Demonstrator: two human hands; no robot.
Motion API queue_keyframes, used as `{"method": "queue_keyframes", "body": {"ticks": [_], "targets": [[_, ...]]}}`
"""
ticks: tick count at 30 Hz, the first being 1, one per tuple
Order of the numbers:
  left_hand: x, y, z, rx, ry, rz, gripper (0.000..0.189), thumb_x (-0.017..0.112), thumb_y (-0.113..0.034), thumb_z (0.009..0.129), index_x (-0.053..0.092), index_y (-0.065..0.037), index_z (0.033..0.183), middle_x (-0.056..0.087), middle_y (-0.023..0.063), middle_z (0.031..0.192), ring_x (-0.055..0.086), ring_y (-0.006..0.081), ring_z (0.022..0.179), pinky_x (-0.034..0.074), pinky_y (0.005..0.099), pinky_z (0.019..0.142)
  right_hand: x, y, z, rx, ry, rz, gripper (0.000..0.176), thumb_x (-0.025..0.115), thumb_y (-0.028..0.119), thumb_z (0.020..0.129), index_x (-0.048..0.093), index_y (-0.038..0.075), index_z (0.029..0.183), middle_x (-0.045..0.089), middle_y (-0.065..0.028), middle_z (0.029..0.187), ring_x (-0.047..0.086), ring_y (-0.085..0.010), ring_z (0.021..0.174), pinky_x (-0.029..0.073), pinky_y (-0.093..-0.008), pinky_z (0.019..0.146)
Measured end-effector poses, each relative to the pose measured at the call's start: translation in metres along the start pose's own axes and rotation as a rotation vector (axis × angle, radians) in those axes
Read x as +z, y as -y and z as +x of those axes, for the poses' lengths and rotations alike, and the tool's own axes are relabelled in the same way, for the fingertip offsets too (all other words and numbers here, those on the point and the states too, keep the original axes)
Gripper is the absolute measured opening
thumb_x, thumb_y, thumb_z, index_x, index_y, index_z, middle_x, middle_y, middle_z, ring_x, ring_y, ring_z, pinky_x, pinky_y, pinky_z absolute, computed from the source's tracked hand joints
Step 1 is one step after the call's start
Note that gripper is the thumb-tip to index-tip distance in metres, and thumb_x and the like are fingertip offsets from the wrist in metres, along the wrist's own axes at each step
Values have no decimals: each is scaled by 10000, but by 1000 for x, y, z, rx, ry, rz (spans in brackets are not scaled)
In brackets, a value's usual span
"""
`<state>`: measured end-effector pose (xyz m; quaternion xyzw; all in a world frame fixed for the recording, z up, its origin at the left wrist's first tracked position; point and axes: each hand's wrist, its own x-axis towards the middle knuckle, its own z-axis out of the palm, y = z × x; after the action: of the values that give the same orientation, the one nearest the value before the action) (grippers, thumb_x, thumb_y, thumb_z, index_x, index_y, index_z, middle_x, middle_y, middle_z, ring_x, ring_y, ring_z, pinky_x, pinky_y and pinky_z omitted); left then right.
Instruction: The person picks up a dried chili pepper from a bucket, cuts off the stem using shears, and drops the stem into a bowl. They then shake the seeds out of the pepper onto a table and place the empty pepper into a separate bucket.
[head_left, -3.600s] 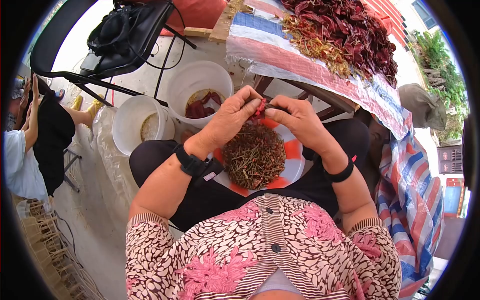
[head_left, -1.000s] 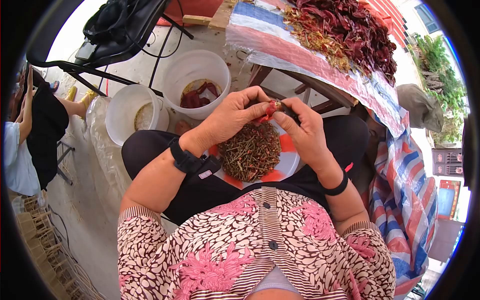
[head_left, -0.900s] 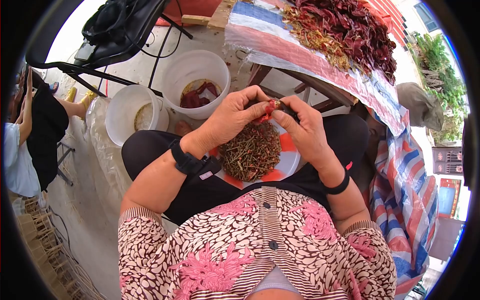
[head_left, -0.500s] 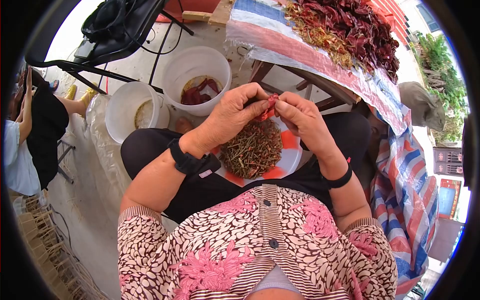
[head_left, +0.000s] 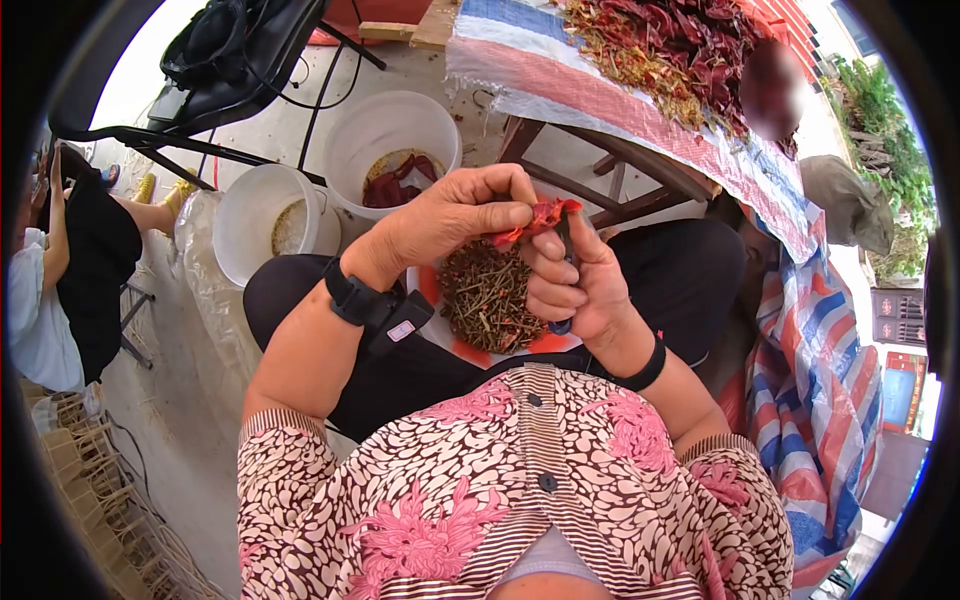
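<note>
My left hand [head_left: 465, 215] is closed, thumb and fingertips pinching a dried red chili pepper [head_left: 545, 214]. On the other side of the pepper, my right hand [head_left: 578, 275] is closed with its fingers curled round a small blue-ended tool [head_left: 560, 326]. Most of that tool is hidden in the palm; the thumb and index finger reach up to the pepper's right end. Below both hands, a white and orange basin [head_left: 465, 352] on my lap holds a heap of pepper stems [head_left: 485, 300].
Two white buckets stand ahead to the left; one bucket [head_left: 340, 130] has dark red peppers inside, the other bucket [head_left: 235, 225] pale bits. A striped sheet [head_left: 520, 65] bears piled dried peppers [head_left: 660, 50] on a table. A black chair [head_left: 240, 80] and a seated person [head_left: 60, 290] are leftward.
My right hand has turned and dropped slightly, its fingers now curled round the blue-ended tool. More of the red pepper shows between the hands; my left hand has shifted little.
</note>
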<state>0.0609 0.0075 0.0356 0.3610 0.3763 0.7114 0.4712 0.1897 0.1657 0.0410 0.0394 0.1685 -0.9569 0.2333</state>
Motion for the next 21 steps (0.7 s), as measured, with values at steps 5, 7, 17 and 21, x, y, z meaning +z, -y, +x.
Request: {"method": "queue_keyframes", "body": {"ticks": [5,7,17,21], "targets": [[-2,5,-1,-40,84,-104,162,593,-214,936,551,-62,898,503,0,867,458,72,723,373,211,631,-9,-14,0,10,117,54,407,460,489,955,469,107,815,360,51,579,281,-45,360,223,-213,361],[-3,7,-2,-45,124,-132,174,598,-221,932,551,-58,893,503,15,858,456,81,717,371,211,622,-11,-19,-1,21,160,50,401,466,485,954,466,109,815,360,53,579,281,-42,360,227,-212,359],[-10,2,-11,-41,117,-57,165,598,-213,930,567,-54,899,540,41,874,505,100,740,387,202,608,-2,11,-19,-27,84,-249,363,464,421,978,497,70,891,386,39,626,288,-34,412,237,-192,387],[-47,-6,-16,-196,-201,470,120,583,-168,939,606,-63,994,622,-13,896,553,35,805,450,179,695,-18,18,-32,124,-347,-982,362,507,378,971,529,26,1054,438,33,675,369,-40,501,289,-201,441]]}}
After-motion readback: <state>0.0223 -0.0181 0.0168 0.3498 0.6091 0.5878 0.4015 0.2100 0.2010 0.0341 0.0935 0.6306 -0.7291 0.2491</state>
